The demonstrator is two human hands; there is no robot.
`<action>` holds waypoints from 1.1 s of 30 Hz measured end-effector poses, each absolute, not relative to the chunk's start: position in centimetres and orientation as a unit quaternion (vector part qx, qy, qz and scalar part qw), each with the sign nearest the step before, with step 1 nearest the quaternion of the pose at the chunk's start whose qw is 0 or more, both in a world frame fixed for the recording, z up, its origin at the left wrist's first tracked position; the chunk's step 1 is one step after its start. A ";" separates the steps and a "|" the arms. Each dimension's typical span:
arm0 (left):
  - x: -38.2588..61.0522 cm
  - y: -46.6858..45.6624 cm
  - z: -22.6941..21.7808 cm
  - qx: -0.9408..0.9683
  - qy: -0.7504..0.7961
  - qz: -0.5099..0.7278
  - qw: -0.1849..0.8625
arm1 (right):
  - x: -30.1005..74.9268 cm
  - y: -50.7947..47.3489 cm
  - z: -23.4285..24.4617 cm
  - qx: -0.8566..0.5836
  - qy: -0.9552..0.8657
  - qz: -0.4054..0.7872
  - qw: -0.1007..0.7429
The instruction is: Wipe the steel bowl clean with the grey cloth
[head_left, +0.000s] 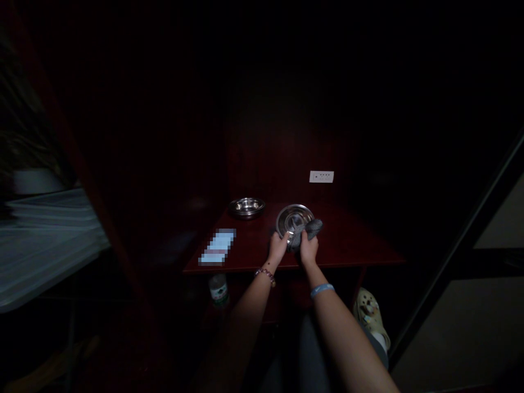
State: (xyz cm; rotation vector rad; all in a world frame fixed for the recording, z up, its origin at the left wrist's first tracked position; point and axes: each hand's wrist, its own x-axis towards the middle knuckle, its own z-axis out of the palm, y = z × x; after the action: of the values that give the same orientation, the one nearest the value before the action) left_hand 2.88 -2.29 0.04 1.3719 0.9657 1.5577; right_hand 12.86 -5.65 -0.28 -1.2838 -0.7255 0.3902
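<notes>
Left hand [279,248] gripping the near rim of a stainless-steel bowl [290,214], right hand [309,249] clutching a gray cloth [314,227] against it, bowl over a dark-red desk [347,243], white power socket [321,177] on the wall [278,169] behind

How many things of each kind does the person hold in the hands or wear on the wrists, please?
Shiny round metal bowl: 1
Dark grey cloth: 1
Beaded bracelet: 1
Light blue wristband: 1
Total: 4
</notes>
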 end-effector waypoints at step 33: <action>2.7 -2.5 0.4 0.483 0.364 0.653 0.455 | 12.7 -5.8 0.0 -0.575 -0.335 0.182 0.724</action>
State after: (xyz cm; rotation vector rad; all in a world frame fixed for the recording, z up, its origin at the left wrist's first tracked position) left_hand 2.71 -2.55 0.42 1.1922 0.8981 1.6108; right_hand 12.67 -5.77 -0.01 -1.2686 -0.7394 0.4017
